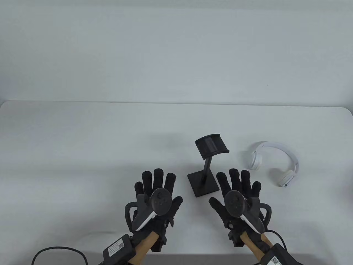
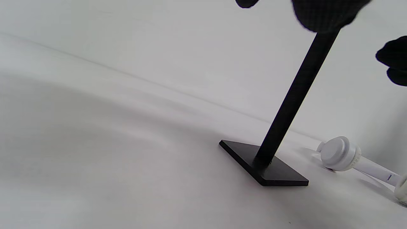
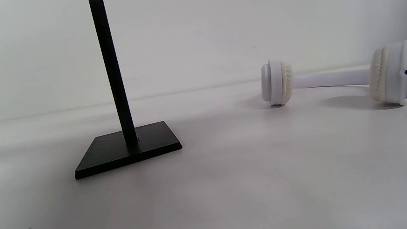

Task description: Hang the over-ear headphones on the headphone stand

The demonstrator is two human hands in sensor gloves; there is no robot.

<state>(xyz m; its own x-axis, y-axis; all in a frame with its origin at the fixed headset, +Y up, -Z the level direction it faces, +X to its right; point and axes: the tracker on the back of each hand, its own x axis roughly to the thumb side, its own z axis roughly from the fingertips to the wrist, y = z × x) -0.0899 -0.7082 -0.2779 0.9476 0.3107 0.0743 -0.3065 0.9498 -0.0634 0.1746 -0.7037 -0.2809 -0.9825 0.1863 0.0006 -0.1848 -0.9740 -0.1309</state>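
A black headphone stand [image 1: 205,168] stands upright on the white table, with a square base, a thin post and a curved top rest. It also shows in the left wrist view [image 2: 286,114] and the right wrist view [image 3: 117,105]. White over-ear headphones [image 1: 278,164] lie on the table to the stand's right, also seen in the right wrist view [image 3: 334,78] and the left wrist view [image 2: 340,154]. My left hand [image 1: 157,190] is open and empty, left of the stand's base. My right hand [image 1: 237,190] is open and empty, just right of the base, short of the headphones.
The white table [image 1: 82,143] spreads wide to the left and behind the stand. Its far edge [image 1: 176,102] meets a pale wall. Cables [image 1: 58,251] trail from my wrists at the near edge.
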